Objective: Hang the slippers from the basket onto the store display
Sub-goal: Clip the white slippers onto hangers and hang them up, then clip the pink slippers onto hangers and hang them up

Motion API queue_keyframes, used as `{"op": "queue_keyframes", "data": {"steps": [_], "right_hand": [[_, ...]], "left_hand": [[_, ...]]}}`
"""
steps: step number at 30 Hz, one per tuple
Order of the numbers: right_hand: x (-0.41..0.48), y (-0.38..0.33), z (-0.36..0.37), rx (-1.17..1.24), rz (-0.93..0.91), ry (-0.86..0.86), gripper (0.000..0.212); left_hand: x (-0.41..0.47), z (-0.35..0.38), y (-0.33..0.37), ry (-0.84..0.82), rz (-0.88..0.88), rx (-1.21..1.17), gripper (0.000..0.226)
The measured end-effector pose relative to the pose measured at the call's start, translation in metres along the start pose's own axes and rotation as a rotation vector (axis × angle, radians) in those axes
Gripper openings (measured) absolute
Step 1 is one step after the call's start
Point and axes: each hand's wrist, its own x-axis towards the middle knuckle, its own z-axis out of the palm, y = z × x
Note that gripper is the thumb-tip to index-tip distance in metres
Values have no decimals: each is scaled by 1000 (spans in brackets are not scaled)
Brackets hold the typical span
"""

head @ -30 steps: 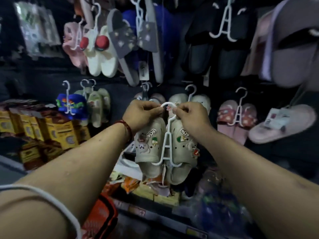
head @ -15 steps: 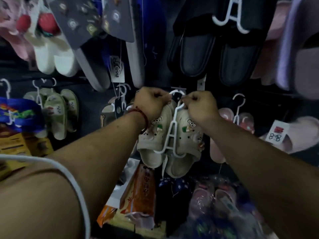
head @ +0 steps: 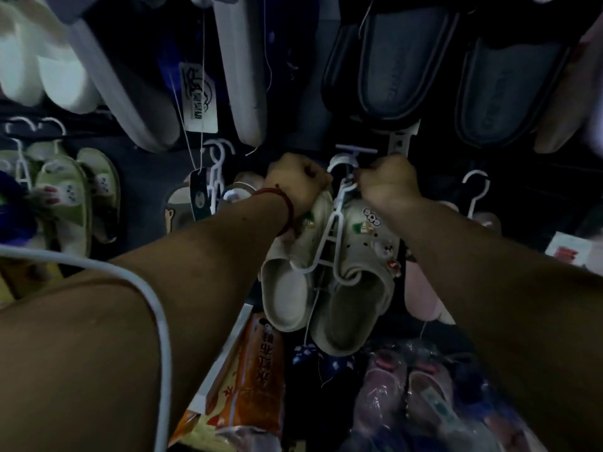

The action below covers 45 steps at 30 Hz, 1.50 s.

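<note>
A pair of beige slippers (head: 359,288) with small cartoon charms hangs on a white plastic hanger (head: 329,243). My left hand (head: 295,187) grips the top of the left slipper beside the hanger's neck. My right hand (head: 390,184) pinches the hanger just under its hook (head: 341,161). The hook sits right at a pale display peg (head: 355,151) on the dark wall; whether it rests over the peg I cannot tell. The basket is out of view.
Dark slides (head: 391,66) and grey slippers (head: 130,93) hang overhead. Green slippers (head: 75,200) hang at left, pink ones (head: 424,298) at right behind my arm. An empty white hook (head: 476,190) is at right. Orange packets (head: 257,376) and bagged slippers (head: 408,396) lie below.
Both hands have carried the beige pair upward and closer to the wall, bringing the hanger hook up to the peg. The view has moved in nearer to the display.
</note>
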Motion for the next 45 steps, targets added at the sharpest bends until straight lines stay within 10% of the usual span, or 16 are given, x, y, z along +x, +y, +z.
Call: {"op": "queue_keyframes", "data": {"steps": [22,45], "right_hand": [[-142,-6,-41,-17,-248,71,21],[-436,-64,15,-200,-857,-766,68]], "left_hand": [[-137,-70,19,-153,99,483,53],[-495,-240,-34,-97,-438,1017,76]]}}
